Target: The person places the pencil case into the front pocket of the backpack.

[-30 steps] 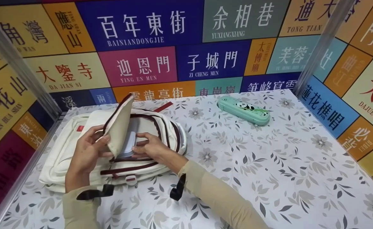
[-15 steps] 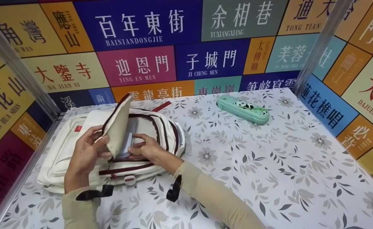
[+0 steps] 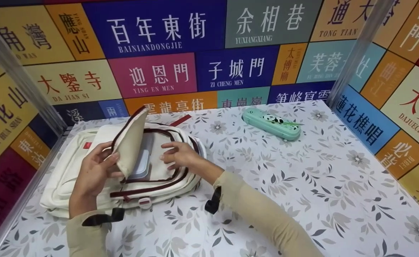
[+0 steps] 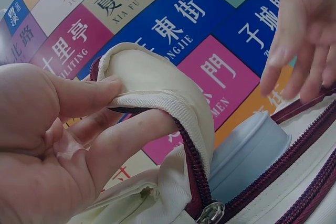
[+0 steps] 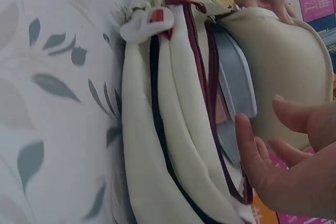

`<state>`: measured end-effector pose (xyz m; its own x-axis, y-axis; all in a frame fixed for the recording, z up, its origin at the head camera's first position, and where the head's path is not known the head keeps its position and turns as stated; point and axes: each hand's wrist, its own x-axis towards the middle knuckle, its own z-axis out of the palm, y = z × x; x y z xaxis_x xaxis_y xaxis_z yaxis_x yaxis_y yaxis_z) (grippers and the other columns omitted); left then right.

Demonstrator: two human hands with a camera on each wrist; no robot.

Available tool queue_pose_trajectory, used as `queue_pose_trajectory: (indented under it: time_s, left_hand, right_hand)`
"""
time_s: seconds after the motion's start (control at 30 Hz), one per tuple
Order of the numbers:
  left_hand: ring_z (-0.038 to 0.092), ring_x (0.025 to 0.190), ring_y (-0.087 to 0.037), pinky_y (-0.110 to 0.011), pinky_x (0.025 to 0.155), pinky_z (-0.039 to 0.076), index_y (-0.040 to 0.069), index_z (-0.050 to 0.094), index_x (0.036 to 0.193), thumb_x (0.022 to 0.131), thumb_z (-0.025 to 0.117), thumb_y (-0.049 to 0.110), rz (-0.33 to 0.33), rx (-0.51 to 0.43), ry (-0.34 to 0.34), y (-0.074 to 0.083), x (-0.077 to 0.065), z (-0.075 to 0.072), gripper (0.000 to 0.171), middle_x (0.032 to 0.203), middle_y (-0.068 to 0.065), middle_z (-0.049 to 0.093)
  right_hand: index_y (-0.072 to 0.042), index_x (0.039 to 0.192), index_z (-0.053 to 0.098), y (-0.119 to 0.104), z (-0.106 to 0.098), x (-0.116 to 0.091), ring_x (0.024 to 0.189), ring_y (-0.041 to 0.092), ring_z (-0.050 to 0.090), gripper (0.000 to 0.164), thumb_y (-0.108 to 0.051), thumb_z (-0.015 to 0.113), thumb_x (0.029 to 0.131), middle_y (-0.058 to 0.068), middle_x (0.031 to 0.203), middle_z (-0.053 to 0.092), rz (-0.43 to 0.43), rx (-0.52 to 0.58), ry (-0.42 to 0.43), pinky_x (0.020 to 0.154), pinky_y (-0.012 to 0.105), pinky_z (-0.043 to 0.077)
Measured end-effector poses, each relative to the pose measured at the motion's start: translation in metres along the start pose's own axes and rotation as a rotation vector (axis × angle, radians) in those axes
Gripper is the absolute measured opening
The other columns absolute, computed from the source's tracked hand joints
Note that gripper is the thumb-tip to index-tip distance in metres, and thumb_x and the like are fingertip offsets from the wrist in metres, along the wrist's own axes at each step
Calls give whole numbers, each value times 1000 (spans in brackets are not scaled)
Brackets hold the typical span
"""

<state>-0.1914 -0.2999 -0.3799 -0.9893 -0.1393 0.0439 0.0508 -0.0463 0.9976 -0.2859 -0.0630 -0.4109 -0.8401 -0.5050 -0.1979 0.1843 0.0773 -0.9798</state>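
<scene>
A cream backpack (image 3: 70, 175) with maroon zips lies on the table, its front pocket unzipped. My left hand (image 3: 95, 166) holds up the pocket's flap (image 3: 132, 144); in the left wrist view its thumb and fingers pinch the flap's edge (image 4: 152, 100). Inside the pocket stands a pale blue-grey box (image 3: 142, 166) with rounded corners, its lower part hidden. My right hand (image 3: 182, 155) hovers over the pocket opening, to the right of the box, fingers spread and holding nothing. In the right wrist view, its fingertips are near the box (image 5: 241, 77).
A mint-green pencil case (image 3: 272, 123) with pandas lies at the back right of the flowered tablecloth (image 3: 302, 185). A red strap (image 3: 180, 120) sticks out behind the backpack. Panels with Chinese lettering (image 3: 155, 73) wall in the back and sides. A white buckle (image 5: 147, 24) hangs at the bag's side.
My right hand has let go of the box and drawn back to the right, its fingers opening. The box now sits in the pocket. My left hand still holds the flap.
</scene>
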Motion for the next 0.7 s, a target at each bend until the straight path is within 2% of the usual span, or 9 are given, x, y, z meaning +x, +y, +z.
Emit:
queue_pose_trajectory:
  time_s: [0.13,0.33,0.5,0.7]
  left_hand:
    - [69,74,-11,-26,53,62,25,60,118,98,62,7,1,-5,1,1,0,-1,27,97,6,66]
    - [69,75,-12,-26,52,62,25,61,117,98,62,6,1,-15,0,0,-1,-2,27,97,5,66]
    - [69,75,-12,-26,52,62,26,61,117,99,61,6,0,-21,-6,0,-1,-2,27,96,6,65]
    - [67,73,-11,-25,52,62,26,61,116,99,61,5,2,-31,-8,0,-1,2,27,95,5,64]
  right_hand:
    - [-7,138,58,-9,-34,-3,103,29,68,45,-11,69,94,14,118,67,-33,-65,43,70,27,64]
    - [-10,136,60,-13,-82,-13,105,31,67,42,-17,68,95,13,120,66,-61,-139,152,69,25,63]
    - [-13,135,61,-13,-122,-23,113,37,64,40,-21,67,97,13,126,63,-78,-188,211,73,28,63]
    - [-13,139,57,-16,-171,-36,115,32,62,42,-22,65,98,13,130,60,-85,-233,300,81,34,64]
